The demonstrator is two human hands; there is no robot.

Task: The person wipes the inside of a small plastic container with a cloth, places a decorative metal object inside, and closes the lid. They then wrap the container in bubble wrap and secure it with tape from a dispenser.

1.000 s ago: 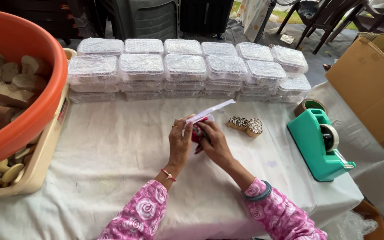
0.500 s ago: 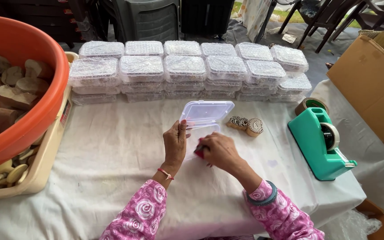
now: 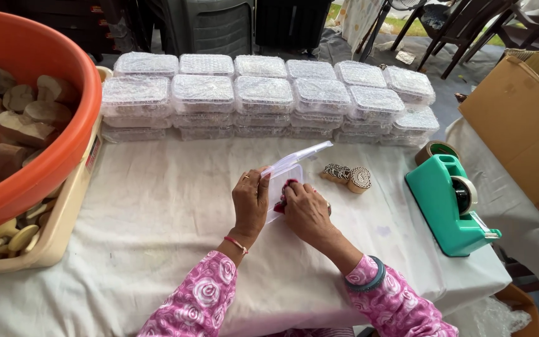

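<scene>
Head view, centre of frame: a small clear hinged box [image 3: 284, 181] is held on the white tablecloth [image 3: 157, 218]. The left hand [image 3: 250, 201] is curled against the box's left wall, fingers closed on it and steadying it. The right hand [image 3: 307, 211] is pressed in at the box's open mouth, fingers bent around a red item [image 3: 286, 188] that is only partly visible; what the item is cannot be told.

Change noted: half a second ago the lid [image 3: 296, 158] was laid back nearly flat toward the upper part of the frame; now it is tilted up at a slant over the base, hinge side away from the person. The right hand has shifted from beside the box to its opening. The red item is judged to be going in, with the lid not yet shut.

Just right of the box, two carved wooden blocks [image 3: 346, 176] lie on the cloth, untouched. At right, a green tape dispenser [image 3: 447, 209]. Along the upper frame, stacked closed clear boxes [image 3: 263, 97]. At left, an orange tub [image 3: 32, 125] holding wooden pieces.
</scene>
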